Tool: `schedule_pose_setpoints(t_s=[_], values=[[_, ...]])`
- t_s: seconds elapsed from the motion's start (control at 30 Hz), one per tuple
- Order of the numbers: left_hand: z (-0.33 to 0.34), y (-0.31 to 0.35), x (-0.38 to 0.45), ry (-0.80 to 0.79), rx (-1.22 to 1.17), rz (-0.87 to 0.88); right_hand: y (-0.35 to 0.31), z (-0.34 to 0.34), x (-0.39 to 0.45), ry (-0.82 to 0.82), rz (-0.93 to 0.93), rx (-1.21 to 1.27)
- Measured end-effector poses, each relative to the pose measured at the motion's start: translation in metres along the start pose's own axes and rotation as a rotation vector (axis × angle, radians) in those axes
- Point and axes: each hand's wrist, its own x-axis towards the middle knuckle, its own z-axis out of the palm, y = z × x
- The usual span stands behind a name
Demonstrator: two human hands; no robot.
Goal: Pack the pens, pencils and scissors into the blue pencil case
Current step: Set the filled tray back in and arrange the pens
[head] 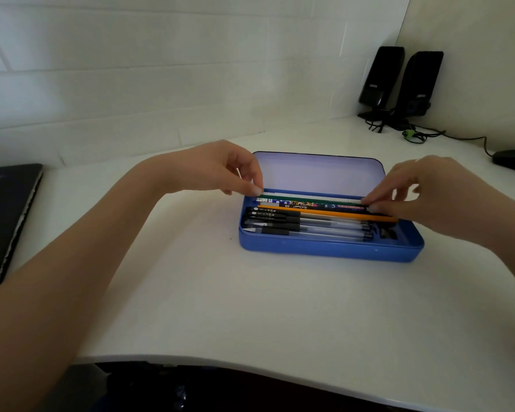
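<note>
Left hand (220, 166) pinches the left end of a thin white pencil (309, 193) w/ thumb and forefinger; right hand (422, 191) pinches its right end, other fingers loosely curled. Pencil lies lengthwise at the back of the open blue metal pencil case (330, 248), just in front of the raised lid, approx. level. Inside the case, front to back: several clear pens w/ black caps (295, 223), an orange pencil (324, 214), a dark patterned pencil (324, 206), a green pencil (295, 200). Small dark item at the case's right end, can't tell what. Case sits on the white surface (250, 307). Two black speakers (399, 81) stand far right by the wall, a dark laptop (6, 215) at left edge.
</note>
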Motion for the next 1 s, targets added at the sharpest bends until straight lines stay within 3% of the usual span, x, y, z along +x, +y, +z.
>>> schedule_pose_setpoints(t_s=[0.23, 0.5, 0.63, 0.77, 1.0], values=[[-0.002, -0.006, 0.002, -0.044, 0.023, -0.108, 0.007, -0.004, 0.0, -0.117, 0.103, -0.072], [-0.002, -0.006, 0.002, -0.08, -0.029, -0.097, -0.001, 0.007, 0.001, -0.094, 0.015, 0.01], [-0.006, -0.007, 0.003, 0.002, -0.037, -0.068, 0.007, -0.005, 0.001, 0.003, 0.086, -0.013], [-0.003, -0.008, 0.004, -0.007, -0.003, -0.069, 0.011, -0.001, 0.004, -0.022, 0.154, -0.146], [-0.002, -0.008, 0.004, -0.049, -0.035, -0.072, 0.001, 0.009, 0.005, -0.01, 0.079, -0.055]])
